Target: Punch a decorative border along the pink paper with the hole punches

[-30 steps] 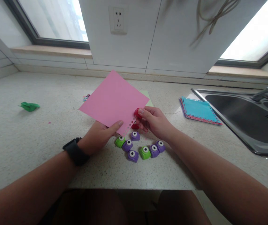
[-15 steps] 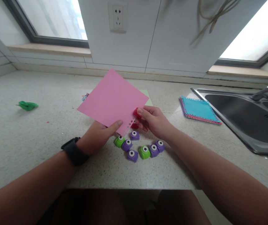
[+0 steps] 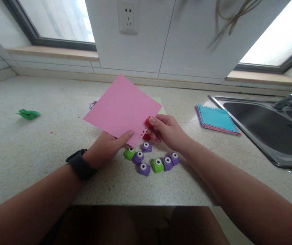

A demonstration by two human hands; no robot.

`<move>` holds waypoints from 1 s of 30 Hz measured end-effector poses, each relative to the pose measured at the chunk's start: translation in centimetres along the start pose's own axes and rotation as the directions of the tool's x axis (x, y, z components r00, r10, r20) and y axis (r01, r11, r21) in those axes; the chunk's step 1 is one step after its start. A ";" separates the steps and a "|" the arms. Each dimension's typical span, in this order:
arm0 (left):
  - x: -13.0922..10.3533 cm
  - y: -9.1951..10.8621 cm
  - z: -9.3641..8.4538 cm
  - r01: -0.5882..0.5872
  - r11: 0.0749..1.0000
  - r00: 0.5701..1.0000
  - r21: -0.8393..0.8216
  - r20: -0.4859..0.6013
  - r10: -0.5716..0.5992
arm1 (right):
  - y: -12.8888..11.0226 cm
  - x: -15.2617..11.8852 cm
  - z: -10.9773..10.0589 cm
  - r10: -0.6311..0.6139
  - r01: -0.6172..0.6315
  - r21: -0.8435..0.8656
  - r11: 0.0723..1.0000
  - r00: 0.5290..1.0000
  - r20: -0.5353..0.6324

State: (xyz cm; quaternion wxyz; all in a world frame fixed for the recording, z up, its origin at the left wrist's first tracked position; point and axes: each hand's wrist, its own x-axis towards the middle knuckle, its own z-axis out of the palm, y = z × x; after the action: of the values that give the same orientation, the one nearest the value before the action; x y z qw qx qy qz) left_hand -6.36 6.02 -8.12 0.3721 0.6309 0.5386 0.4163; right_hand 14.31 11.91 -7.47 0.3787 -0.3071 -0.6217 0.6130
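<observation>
L hand (image 3: 107, 147) grips pink ppr (image 3: 122, 105), R hand (image 3: 169, 131) holds red punch (image 3: 149, 121) @ its edge.

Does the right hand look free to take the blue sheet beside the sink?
Probably not: the right hand is holding the red punch at the edge of the pink paper, though nothing visible seems to block its way to the blue sheet.

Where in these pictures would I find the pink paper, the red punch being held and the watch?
Pink paper (image 3: 124, 109): head view, on the middle of the sheet.
Red punch (image 3: 148, 122): head view, on its upper part.
Watch (image 3: 83, 166): head view, on the dark strap.
</observation>
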 end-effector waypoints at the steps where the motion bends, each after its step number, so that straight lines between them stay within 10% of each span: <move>1: 0.0 0.0 0.0 0.002 1.000 1.000 -0.004 -0.001 -0.002 | 0.0 0.0 0.0 -0.002 0.002 0.005 1.000 1.000 0.002; 30: 0.0 -0.1 0.0 -0.008 1.000 1.000 0.003 -0.026 0.008 | 0.4 0.1 -0.2 0.030 -0.031 0.049 0.998 0.999 0.023</move>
State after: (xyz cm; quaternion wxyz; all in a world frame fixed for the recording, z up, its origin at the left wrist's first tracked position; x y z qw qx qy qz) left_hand -6.37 6.00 -8.25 0.3626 0.6280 0.5415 0.4254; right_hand 14.39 12.14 -7.86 0.3699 -0.3004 -0.6055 0.6374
